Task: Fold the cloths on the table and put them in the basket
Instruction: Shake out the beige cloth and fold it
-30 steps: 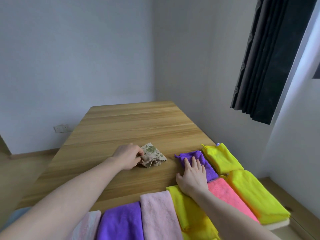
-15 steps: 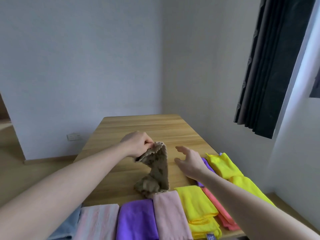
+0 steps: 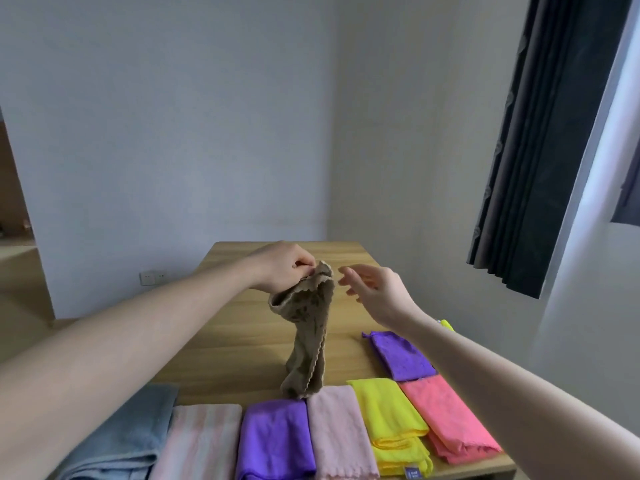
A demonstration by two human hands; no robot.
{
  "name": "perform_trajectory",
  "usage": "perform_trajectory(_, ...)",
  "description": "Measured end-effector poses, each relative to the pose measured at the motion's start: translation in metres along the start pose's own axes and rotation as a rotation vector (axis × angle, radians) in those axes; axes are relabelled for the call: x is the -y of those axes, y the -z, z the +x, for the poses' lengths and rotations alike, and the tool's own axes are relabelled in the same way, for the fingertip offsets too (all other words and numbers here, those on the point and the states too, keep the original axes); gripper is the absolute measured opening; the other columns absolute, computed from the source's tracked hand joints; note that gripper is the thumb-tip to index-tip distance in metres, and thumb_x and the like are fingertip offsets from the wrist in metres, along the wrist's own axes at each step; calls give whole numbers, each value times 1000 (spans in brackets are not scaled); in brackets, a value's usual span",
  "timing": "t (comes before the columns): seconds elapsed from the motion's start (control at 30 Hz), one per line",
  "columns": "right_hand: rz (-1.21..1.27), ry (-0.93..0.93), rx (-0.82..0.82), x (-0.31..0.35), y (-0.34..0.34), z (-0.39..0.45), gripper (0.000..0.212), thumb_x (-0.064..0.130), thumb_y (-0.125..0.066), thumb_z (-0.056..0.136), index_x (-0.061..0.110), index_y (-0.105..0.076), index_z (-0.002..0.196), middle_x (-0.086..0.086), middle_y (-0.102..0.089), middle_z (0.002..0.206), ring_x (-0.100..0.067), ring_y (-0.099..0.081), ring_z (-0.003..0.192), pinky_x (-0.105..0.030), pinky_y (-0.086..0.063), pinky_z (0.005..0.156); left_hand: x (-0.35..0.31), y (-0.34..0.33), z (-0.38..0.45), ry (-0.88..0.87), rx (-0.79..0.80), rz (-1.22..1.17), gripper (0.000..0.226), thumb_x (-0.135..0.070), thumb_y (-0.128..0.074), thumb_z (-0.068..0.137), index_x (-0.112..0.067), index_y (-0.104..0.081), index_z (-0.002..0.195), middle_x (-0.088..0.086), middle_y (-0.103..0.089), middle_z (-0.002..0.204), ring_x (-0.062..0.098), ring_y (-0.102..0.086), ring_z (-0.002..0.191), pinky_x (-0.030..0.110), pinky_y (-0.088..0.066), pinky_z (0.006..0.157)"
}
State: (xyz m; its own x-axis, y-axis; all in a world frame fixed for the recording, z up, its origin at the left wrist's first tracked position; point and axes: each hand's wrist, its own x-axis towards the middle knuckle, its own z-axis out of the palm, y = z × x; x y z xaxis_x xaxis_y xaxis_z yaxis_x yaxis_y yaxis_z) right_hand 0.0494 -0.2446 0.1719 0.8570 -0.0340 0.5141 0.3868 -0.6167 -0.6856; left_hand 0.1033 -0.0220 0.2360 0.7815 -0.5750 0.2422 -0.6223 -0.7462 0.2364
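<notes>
Head camera looks down a wooden table (image 3: 242,341) whose far half lies bare up to the far edge by the wall. Along the near edge sit folded cloths in a row: blue cloth (image 3: 128,431), striped pink cloth (image 3: 204,441), purple cloth (image 3: 277,441), pale pink cloth (image 3: 339,434), yellow cloth (image 3: 391,417), coral cloth (image 3: 446,414); another purple cloth (image 3: 401,355) lies behind, near the right edge. The left hand (image 3: 280,268), raised above the table's middle, pinches the top edge of a beige patterned cloth (image 3: 308,327), which hangs down with its bottom at the near row. The right hand (image 3: 377,292) hovers just beside it, fingers loosely spread, holding nothing.
</notes>
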Motion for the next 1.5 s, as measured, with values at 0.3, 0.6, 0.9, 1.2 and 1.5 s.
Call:
perform_trajectory(0.3,-10,116,6,34,6,5,24,50,-73,88,28,-79,96,17,-75,84,-2,-71,72,-17,-54,68,-4,11,-8,-22,-39,-14,34,-33,-44,104,-18,-55,76,0,-57,68,16,-47,62,35,-40,61)
perform_trajectory(0.6,-99,81,-82,51,16,31,18,31,-72,90,29,-68,73,11,-72,74,-6,-67,55,-19,-47,57,-10,26,-8,-72,-95,-122,34,-57,-63,93,-23,-64,91,-5,-58,68,9,-48,58,22,-38,55)
perform_trajectory(0.9,-47,49,-193,66,40,58,16,24,-68,93,21,-63,78,-1,-71,86,-16,-68,50,-28,-53,50,10,43,3,49,-206,125,6,-27,-68,84,-27,-63,82,-7,-65,86,16,-60,82,31,-51,72)
perform_trajectory(1.2,76,-74,-252,61,49,60,6,11,-62,97,17,-63,96,-5,-68,98,-23,-71,53,-37,-62,53,55,47,-7,263,-183,159,22,-24,-60,90,-14,-52,72,2,-57,75,21,-48,67,33,-37,60)
perform_trajectory(1.5,3,-267,-147,37,32,57,22,14,-52,78,10,-73,79,-5,-75,68,-20,-75,69,-41,-63,77,78,38,-15,363,-146,25,38,-42,-72,90,-18,-57,64,0,-57,68,20,-54,66,29,-42,61)
